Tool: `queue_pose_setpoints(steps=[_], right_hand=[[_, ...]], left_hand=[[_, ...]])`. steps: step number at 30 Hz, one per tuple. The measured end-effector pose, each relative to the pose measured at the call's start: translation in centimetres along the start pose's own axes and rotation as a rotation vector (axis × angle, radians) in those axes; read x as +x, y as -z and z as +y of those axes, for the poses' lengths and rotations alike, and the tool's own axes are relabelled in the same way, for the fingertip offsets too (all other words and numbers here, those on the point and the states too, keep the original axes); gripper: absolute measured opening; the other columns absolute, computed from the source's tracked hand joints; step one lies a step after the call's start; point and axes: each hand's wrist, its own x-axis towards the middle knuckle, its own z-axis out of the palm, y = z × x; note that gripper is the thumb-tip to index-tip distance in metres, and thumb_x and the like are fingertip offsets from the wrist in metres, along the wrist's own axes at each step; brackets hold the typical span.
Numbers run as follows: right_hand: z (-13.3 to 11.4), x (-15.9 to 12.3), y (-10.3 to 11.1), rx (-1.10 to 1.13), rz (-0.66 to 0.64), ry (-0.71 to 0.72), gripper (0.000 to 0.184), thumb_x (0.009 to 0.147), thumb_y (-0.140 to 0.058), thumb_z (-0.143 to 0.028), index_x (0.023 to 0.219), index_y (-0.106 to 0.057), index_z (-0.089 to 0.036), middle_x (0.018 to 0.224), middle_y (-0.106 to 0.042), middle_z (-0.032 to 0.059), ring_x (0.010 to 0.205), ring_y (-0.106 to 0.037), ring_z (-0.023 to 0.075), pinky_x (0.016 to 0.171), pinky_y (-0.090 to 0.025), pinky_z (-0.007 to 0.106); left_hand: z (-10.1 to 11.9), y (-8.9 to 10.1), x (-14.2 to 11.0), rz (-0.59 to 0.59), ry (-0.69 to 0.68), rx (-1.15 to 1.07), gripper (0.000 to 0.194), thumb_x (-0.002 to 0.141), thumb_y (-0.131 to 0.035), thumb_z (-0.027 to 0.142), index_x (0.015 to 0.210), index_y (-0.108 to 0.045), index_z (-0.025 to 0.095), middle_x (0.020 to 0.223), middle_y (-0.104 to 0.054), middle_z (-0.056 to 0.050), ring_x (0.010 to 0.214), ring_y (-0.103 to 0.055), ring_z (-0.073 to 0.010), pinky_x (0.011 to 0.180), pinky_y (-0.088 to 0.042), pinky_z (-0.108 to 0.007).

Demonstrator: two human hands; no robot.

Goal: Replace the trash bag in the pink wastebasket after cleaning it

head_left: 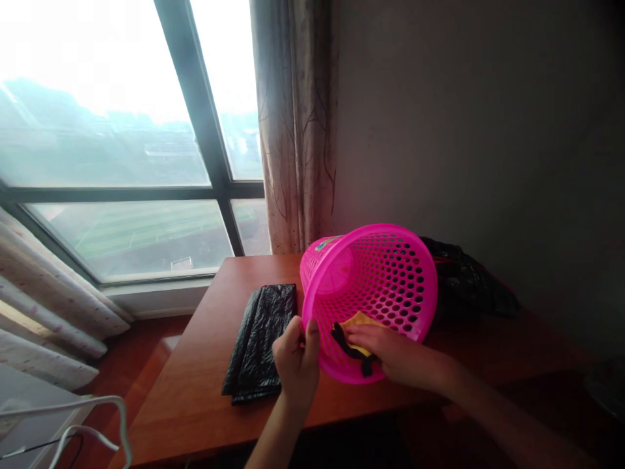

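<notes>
A bright pink plastic wastebasket (pixel 371 231) with round holes lies tilted on the table, its mouth turned toward me. My left hand (pixel 299 355) grips the rim at its left side, thumb and fingers closed around the edge. Inside the mouth, near the lower rim, my right hand (pixel 374 342) presses a yellow cloth with a dark edge (pixel 361 319) against the inner wall. Part of the cloth is hidden under my fingers. Just left of the basket lies a folded black plastic bag (pixel 261 335).
The reddish-brown wooden table (pixel 195 365) stands by a large window (pixel 122 241). Behind the basket on the right is a crumpled black plastic bag (pixel 469 280). A patterned curtain (pixel 300 130) hangs beside the wall. White tubing (pixel 122 423) curves at the lower left.
</notes>
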Motion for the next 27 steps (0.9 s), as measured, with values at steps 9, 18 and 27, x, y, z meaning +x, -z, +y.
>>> queue_pose_setpoints(steps=[9, 18, 27], right_hand=[[6.6, 1.1, 8.9, -0.703, 0.238, -0.006, 0.052, 0.087, -0.038, 0.001, 0.133, -0.06, -0.011, 0.136, -0.061, 0.0155, 0.135, -0.05, 0.0298, 0.116, -0.037, 0.054], [4.7, 2.8, 9.8, -0.779, 0.298, -0.032, 0.053, 0.094, -0.035, -0.005, 0.145, -0.046, -0.012, 0.149, -0.049, 0.0158, 0.144, -0.038, 0.0311, 0.118, -0.031, 0.056], [1.8, 2.7, -0.1, -0.069, 0.01, -0.14, 0.05, 0.069, -0.053, -0.001, 0.115, -0.065, -0.017, 0.126, -0.066, 0.0115, 0.122, -0.059, 0.0269, 0.104, -0.048, 0.045]], left_hand=[[1.4, -0.6, 1.9, -0.189, -0.038, 0.0, 0.044, 0.092, -0.056, 0.036, 0.06, -0.03, 0.02, 0.054, -0.025, 0.006, 0.05, -0.023, -0.0079, 0.046, -0.018, -0.023], [1.9, -0.7, 2.4, -0.153, -0.086, 0.05, 0.043, 0.092, -0.056, 0.033, 0.06, -0.029, 0.02, 0.055, -0.025, 0.007, 0.05, -0.023, -0.0078, 0.046, -0.018, -0.023], [1.5, -1.7, 2.0, -0.143, -0.083, -0.04, 0.041, 0.096, -0.051, 0.033, 0.062, -0.033, 0.021, 0.052, -0.03, 0.007, 0.048, -0.028, -0.0079, 0.046, -0.022, -0.023]])
